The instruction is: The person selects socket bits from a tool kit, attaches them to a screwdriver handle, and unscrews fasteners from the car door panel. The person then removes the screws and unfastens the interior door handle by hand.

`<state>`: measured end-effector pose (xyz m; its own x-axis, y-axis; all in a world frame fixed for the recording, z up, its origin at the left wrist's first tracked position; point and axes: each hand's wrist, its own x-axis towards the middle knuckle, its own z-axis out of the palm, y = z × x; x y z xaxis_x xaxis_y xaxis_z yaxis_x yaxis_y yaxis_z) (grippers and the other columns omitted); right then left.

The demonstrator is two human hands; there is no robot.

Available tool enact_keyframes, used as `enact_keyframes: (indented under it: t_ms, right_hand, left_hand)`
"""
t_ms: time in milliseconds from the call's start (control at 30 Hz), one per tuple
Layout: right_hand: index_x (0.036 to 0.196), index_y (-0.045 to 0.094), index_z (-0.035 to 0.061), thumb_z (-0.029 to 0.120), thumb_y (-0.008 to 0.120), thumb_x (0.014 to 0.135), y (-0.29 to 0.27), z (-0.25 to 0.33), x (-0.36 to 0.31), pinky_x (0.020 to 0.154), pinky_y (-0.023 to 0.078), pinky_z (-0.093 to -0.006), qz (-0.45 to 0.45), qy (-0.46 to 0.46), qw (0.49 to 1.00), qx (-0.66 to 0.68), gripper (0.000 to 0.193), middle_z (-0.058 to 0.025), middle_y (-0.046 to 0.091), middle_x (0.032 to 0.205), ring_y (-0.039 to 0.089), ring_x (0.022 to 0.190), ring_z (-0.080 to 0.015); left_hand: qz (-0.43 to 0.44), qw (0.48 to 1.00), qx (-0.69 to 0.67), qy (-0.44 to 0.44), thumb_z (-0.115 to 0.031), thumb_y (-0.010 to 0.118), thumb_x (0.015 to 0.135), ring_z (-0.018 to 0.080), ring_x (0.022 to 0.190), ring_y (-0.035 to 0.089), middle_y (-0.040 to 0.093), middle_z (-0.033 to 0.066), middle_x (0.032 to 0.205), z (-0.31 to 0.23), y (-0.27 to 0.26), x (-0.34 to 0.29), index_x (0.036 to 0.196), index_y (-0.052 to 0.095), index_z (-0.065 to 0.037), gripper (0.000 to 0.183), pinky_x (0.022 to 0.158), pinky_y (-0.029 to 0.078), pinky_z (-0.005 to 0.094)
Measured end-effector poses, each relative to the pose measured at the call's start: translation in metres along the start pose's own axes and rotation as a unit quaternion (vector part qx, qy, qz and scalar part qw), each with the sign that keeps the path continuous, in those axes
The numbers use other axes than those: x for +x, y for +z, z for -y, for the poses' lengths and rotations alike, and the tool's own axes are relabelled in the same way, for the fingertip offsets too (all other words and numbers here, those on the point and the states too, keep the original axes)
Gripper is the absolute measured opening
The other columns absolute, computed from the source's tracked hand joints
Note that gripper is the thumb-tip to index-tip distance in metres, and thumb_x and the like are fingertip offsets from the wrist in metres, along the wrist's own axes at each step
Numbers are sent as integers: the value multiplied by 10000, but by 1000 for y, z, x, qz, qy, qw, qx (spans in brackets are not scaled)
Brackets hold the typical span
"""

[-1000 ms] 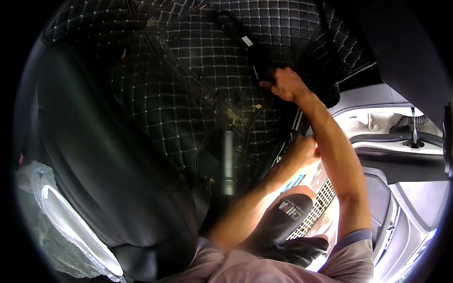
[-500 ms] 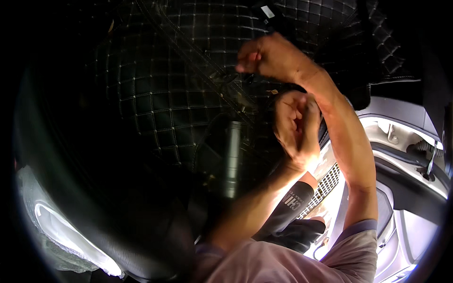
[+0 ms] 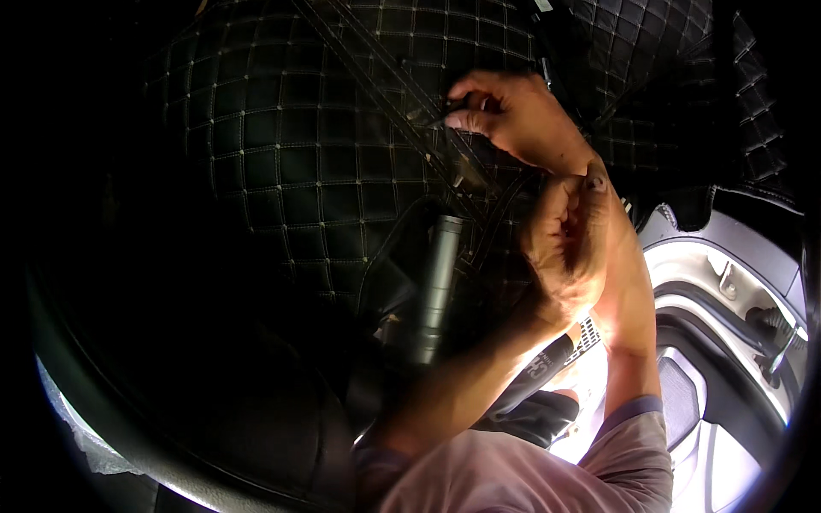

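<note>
My right hand (image 3: 517, 118) reaches over a black quilted mat (image 3: 282, 171) with pale stitching. Its thumb and forefinger pinch together on a small dark thing, too small and dim to name, beside a stitched band (image 3: 402, 81) that crosses the mat. Below it, my left hand (image 3: 569, 244) is closed, with curled fingers and the thumb laid along them, close to the right wrist. Whatever it may hold is hidden. A silver metal cylinder (image 3: 440, 286) lies to the left of my left forearm, its lower end in shadow.
At the right is a vehicle's door sill and opened door (image 3: 710, 342), brightly lit. A dark, rounded panel (image 3: 197, 419) fills the lower left, mostly in shadow. My leg in dark clothing (image 3: 534, 410) shows beneath my arms. More quilted covering (image 3: 633, 60) lies at the far right.
The whole view has shifted a little. My right finger and thumb now show in a pinch near the stitched band, less blurred. My left hand stays closed beside the right wrist.
</note>
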<state>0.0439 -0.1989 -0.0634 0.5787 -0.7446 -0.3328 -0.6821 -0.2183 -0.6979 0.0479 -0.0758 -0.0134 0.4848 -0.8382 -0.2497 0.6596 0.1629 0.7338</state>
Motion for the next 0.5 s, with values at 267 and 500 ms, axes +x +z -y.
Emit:
enact_keyframes:
  t_ms: [267,500]
  right_hand:
    - [1144,711,72,153,752,900,-17,-3,-2,662,492,-228,-32,49,995,83,261,14,682,878,571,698,-57]
    - [1088,727,83,165,745,898,-23,-13,1,672,509,-250,-117,59,982,135,208,3,702,918,597,727,-77]
  left_hand:
    - [-15,996,10,-87,-206,597,1027,-5,581,332,417,-98,645,0,8,-16,819,562,-52,261,503,257,201]
    - [-4,997,63,-52,-235,581,1040,-5,647,404,491,-73,686,2,11,-16,844,578,-40,276,547,310,194]
